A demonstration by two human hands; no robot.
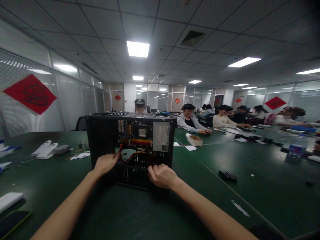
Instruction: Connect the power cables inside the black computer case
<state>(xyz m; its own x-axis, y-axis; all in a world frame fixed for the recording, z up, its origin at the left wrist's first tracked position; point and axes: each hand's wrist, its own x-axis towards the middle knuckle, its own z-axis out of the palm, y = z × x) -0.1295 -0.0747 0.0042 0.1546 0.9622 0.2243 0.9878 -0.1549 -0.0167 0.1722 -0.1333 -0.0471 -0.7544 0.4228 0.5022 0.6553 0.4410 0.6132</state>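
Computer case [130,150] upright mid-surface, open side facing both hands, left hand [106,164] fingers reaching loosely inside at orange cables [130,156], right hand [162,176] grip curled on lower frame edge, green surface [212,166] open rightward, cardboard box [195,140] beyond, seated people far behind.

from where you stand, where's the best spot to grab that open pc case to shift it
Probably by its two upright side panels, one hand from each side. The pc case stands upright with its open face toward you; the left hand and right hand are at the cable-filled opening, a poorer hold.
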